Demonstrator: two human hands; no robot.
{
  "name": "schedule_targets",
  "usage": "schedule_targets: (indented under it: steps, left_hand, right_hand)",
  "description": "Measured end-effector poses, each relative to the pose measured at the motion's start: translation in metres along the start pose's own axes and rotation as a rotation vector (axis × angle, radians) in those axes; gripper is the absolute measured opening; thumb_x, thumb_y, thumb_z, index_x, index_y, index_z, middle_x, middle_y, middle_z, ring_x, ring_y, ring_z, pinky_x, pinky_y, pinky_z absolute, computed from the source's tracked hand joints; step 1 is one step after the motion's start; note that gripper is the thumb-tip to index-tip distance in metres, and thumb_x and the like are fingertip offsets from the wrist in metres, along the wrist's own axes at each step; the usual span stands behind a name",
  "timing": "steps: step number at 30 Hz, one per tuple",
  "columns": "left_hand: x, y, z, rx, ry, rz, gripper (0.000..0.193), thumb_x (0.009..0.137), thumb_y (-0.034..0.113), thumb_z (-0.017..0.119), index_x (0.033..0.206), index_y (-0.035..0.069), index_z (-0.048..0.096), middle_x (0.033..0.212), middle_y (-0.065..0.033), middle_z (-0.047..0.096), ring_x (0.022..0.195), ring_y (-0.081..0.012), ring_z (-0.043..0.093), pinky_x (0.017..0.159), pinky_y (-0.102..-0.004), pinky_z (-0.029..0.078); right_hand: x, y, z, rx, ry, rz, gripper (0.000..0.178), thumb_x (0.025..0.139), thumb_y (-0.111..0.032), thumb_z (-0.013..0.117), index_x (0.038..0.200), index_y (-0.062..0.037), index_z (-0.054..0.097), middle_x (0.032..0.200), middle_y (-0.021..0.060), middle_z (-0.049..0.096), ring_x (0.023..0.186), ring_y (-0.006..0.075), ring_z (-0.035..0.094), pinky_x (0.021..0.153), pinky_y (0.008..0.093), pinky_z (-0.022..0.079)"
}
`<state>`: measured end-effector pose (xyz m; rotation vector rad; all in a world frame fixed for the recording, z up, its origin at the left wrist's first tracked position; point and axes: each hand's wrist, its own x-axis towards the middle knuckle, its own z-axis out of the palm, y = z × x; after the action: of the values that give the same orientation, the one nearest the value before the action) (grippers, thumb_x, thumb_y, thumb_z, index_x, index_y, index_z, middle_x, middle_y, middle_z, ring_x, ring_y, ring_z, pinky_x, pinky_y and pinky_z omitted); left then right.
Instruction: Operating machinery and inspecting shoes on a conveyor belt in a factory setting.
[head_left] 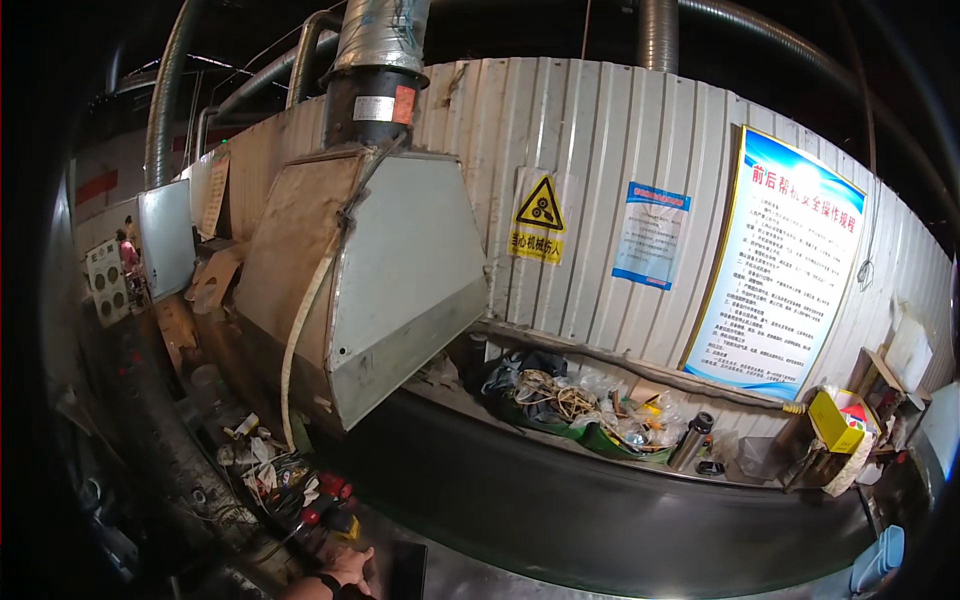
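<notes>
My left hand [346, 568] shows at the lower edge, left of the middle, with a dark band at its wrist. Its thumb side points right, but blur and shadow hide how the fingers are bent. Just beyond it lies a yellow-and-black object [347, 527] of a kind I cannot make out. Red parts [335, 487] sit a little farther off, beside a heap of small mixed items [272, 470]. A flat dark block [408, 570] stands right of the hand. My right hand is out of view.
A wide black conveyor belt [600, 530] curves across the front. Over its left end hangs a metal hood [400, 270] with a duct. A ledge behind holds tangled cords [545, 392], a thermos flask [692, 441] and a yellow box [838, 422]. A blue container [878, 560] stands at right.
</notes>
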<state>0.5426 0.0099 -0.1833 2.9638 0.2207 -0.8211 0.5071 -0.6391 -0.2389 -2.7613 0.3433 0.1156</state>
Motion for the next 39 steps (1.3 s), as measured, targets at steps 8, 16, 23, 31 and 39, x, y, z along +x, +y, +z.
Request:
schedule_targets:
  steps: [8,16,23,31,39]
  left_hand:
    - [-0.001,0.004,-0.002,0.015,-0.002,-0.035,0.123,0.054,0.061,0.093,0.158,0.022,0.039,0.119,-0.0188,0.073,0.115,-0.0399,0.069,0.097,-0.0522,0.053]
    - [0.002,0.005,0.0,0.06,0.02,-0.037,0.124,0.054,0.059,0.094,0.158,0.025,0.037,0.116,-0.0187,0.074,0.116,-0.038,0.069,0.099,-0.0532,0.052]
    - [0.0,0.001,0.001,0.027,-0.026,-0.066,0.129,0.052,0.065,0.092,0.16,0.025,0.036,0.122,-0.0179,0.073,0.117,-0.0398,0.067,0.101,-0.0538,0.049]
    - [-0.004,0.003,0.0,0.019,0.007,-0.034,0.124,0.054,0.061,0.093,0.159,0.023,0.037,0.121,-0.0182,0.073,0.114,-0.0394,0.069,0.098,-0.0506,0.052]
    - [0.007,-0.006,0.013,0.012,0.032,-0.002,0.123,0.055,0.058,0.093,0.158,0.02,0.037,0.116,-0.018,0.074,0.114,-0.0389,0.069,0.098,-0.0504,0.052]
  right_hand:
    - [0.001,-0.005,0.005,-0.001,0.171,0.012,0.056,0.11,-0.042,0.037,0.161,-0.0198,0.036,0.153,0.021,0.048,0.139,0.039,0.044,0.114,0.0567,0.03]
    - [-0.002,-0.013,-0.005,0.065,0.198,-0.005,0.054,0.11,-0.037,0.04,0.161,-0.0186,0.036,0.154,0.0227,0.047,0.137,0.0401,0.046,0.113,0.0567,0.032]
    - [-0.003,-0.014,-0.011,0.089,0.104,-0.007,0.056,0.11,-0.038,0.04,0.161,-0.0176,0.033,0.156,0.0243,0.042,0.14,0.0431,0.04,0.115,0.0565,0.03]
    - [-0.003,-0.012,-0.015,0.1,0.07,-0.008,0.059,0.11,-0.039,0.04,0.163,-0.0165,0.03,0.159,0.0262,0.037,0.143,0.0466,0.034,0.118,0.0562,0.028]
    - [-0.003,-0.011,-0.017,0.108,0.043,-0.005,0.061,0.109,-0.04,0.039,0.164,-0.0153,0.026,0.162,0.028,0.031,0.147,0.05,0.028,0.12,0.0559,0.026]
